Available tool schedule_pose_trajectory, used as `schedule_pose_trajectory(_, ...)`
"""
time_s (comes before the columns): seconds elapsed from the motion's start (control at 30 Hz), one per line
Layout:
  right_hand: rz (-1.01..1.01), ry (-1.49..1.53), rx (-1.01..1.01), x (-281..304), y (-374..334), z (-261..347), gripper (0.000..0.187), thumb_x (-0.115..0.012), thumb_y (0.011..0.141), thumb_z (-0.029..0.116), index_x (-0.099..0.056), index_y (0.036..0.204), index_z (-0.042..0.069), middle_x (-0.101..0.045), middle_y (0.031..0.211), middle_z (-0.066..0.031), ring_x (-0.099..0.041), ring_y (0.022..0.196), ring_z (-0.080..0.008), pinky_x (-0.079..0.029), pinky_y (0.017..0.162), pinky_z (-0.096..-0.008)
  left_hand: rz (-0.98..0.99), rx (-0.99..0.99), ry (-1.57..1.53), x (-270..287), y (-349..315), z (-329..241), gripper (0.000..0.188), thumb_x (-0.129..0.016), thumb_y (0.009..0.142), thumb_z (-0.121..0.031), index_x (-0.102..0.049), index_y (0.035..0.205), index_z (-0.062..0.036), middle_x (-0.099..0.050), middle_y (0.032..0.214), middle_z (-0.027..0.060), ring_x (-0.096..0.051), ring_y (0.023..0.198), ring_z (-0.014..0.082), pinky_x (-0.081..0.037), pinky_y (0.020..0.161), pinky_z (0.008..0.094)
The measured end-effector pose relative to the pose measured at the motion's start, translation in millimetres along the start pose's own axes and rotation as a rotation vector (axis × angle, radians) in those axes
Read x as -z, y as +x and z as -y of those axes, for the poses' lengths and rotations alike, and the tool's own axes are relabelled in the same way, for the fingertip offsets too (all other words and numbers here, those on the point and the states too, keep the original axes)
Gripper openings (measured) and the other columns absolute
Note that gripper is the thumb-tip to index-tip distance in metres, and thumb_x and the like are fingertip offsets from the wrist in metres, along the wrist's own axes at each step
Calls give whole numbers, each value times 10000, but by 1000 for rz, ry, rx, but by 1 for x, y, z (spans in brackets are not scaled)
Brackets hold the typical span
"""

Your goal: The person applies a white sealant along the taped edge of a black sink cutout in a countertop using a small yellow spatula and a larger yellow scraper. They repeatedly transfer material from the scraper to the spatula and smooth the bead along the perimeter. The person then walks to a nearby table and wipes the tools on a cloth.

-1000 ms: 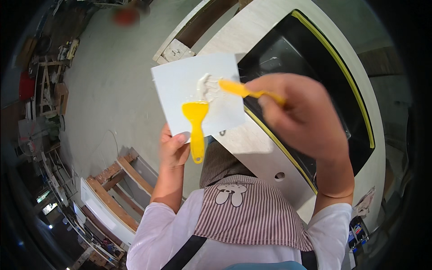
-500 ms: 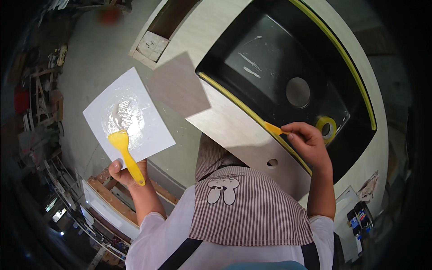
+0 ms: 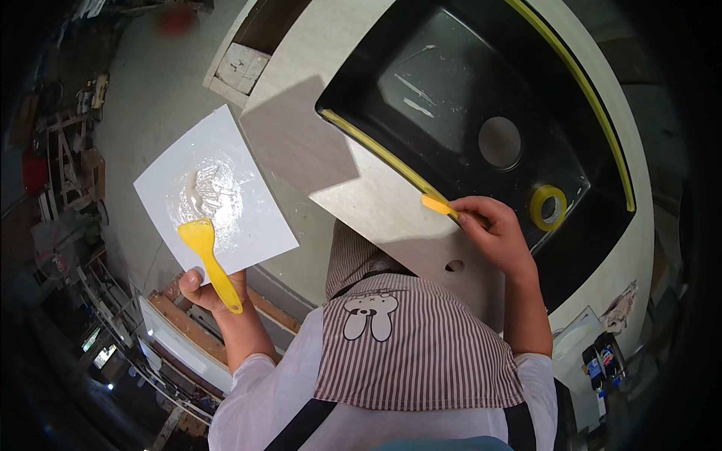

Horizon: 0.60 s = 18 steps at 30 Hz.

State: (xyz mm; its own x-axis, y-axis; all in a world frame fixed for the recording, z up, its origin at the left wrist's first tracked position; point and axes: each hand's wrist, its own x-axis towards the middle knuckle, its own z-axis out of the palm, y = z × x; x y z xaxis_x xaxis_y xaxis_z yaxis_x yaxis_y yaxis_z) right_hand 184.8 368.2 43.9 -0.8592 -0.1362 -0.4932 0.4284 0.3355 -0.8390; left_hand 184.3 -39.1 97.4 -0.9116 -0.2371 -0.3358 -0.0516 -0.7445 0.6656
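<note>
Left hand (image 3: pixel 218 292): grip closed on the near corner of a square white board (image 3: pixel 259 214), thumb on top, fingers mostly hidden beneath. Board is held out past the left side of the desk (image 3: pixel 383 197), over the floor (image 3: pixel 162 105). Off-white paste (image 3: pixel 197 188) spread about its middle, wet and shiny. A wide yellow scraper (image 3: pixel 209 259) lies on the board, blade toward the paste, handle overhanging the edge across the hand; whether the fingers pin it, cannot tell.

Right hand (image 3: pixel 492 231): grip pinching a small yellow scraper (image 3: pixel 438 204) between thumb and fingers, blade pointing leftward. Blade sits at the near tape strip (image 3: pixel 376 154), along the sink's near edge; contact with the surface cannot be made out.

Black sink (image 3: pixel 444 45) set in the pale desk. Second yellow strip (image 3: pixel 579 60) along its far edge. Inside: white smears (image 3: pixel 419 107) to the left, a round drain hole (image 3: pixel 500 143), and a roll of yellow tape (image 3: pixel 536 209) near the right end, beyond the right hand. Small round hole (image 3: pixel 454 266) in the desk, near the striped apron (image 3: pixel 429 346). Board's shadow falls on the desk, left of the sink.
</note>
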Motion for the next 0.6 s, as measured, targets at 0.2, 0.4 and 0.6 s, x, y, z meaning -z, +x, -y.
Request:
schedule_pose_trajectory(0.2,-3,-12,-92,4,-2,4,225,-610,844,79,-686,1046,15,-650,899,-82,-595,762,-135,-472,695,-253,-26,-1,28,3,1,1,758,-652,661,-207,-414,1330,60,-533,1287,233,-537,1194,361,-419,1055,484)
schedule_pose_trajectory(0.4,7,-15,-45,3,1,11,223,-601,847,84,-688,1039,10,-652,891,-84,-593,748,-134,-474,693,-252,-21,6,22,4,1,1,757,-640,668,-214,-404,1332,64,-533,1284,232,-539,1192,363,-441,1035,488)
schedule_pose_trajectory(0.6,7,-26,-116,3,-2,10,223,-597,848,85,-688,1038,14,-651,872,-80,-582,714,-125,-466,667,-247,4,30,15,10,-1,-1,766,-635,670,-209,-387,1341,64,-529,1287,230,-533,1195,370,-451,1025,506)
